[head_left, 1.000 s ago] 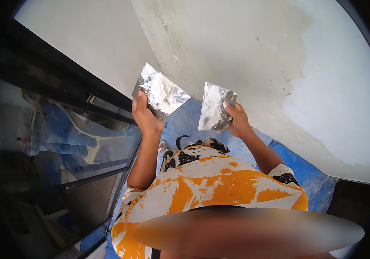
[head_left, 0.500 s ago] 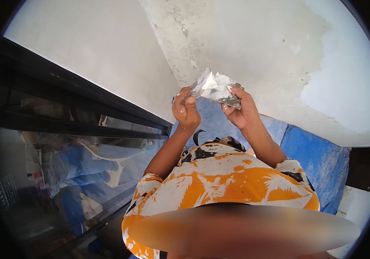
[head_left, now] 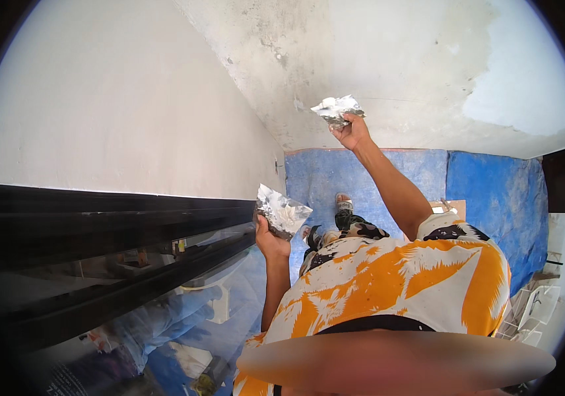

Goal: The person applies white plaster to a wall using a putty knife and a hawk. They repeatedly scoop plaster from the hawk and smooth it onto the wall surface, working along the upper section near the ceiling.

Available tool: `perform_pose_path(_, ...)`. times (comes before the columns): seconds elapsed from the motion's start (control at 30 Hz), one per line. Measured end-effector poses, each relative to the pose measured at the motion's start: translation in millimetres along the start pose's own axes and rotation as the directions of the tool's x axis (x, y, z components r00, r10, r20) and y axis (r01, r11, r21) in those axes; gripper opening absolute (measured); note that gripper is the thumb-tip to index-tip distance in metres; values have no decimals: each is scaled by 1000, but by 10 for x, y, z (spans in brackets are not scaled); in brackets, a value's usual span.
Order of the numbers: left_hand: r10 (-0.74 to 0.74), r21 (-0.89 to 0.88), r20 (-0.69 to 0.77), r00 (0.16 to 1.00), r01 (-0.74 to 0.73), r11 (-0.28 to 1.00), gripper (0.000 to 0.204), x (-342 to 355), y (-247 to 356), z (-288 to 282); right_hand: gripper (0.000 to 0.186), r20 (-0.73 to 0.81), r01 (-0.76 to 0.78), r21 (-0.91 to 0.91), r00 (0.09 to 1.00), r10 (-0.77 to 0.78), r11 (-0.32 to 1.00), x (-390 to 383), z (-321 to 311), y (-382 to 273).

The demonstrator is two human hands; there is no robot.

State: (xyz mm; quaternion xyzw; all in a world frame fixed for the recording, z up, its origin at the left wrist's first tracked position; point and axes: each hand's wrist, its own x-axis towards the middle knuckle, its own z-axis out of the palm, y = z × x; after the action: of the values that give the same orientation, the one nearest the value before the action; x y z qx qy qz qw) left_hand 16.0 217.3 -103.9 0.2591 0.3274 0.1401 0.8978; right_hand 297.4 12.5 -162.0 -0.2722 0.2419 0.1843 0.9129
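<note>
My left hand [head_left: 272, 244] is closed on the near edge of a thin metal putty scraper [head_left: 284, 212], smeared with white putty, beside the dark window frame. Farther out, my right hand [head_left: 352, 133] grips a second putty scraper [head_left: 332, 117]. A thick heap of white putty [head_left: 336, 104] lies on that one, close to the patchy wall [head_left: 388, 92]. The two scrapers are well apart.
A smooth pale wall [head_left: 131, 112] meets the patchy wall at a corner. The black window frame [head_left: 111, 211] with glass runs along my left. Blue sheeting [head_left: 401, 171] covers the floor around my feet. White wire racks [head_left: 536, 310] stand at the right.
My hands have separated. The right one has moved outward toward the wall with its putty-loaded scraper, while the left has drawn back nearer to me with the other.
</note>
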Motion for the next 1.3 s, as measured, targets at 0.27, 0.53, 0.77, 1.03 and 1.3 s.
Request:
perform_pose_path(0.27,-16,-30,-102,995,13,999,45,-305,-21,-591,38,-150,270,139,957,-249,953,1222,912,39)
perform_pose_path(0.53,-86,-19,-99,991,84,996,44,-334,-3,-644,35,-157,190,144,973,-167,971,1213,322,341)
perform_pose_path(0.77,-80,-1,-35,996,80,997,44,-254,155,-473,29,-87,340,23,938,-337,940,1007,1446,-435)
perform_pose_path(1.03,-83,-45,9,996,84,995,43,-314,199,-347,36,115,440,-44,894,-433,897,247,1776,-657)
perform_pose_path(1.3,-126,-33,-53,991,124,992,43,-319,183,-377,38,-157,267,2,952,-263,964,1436,288,83)
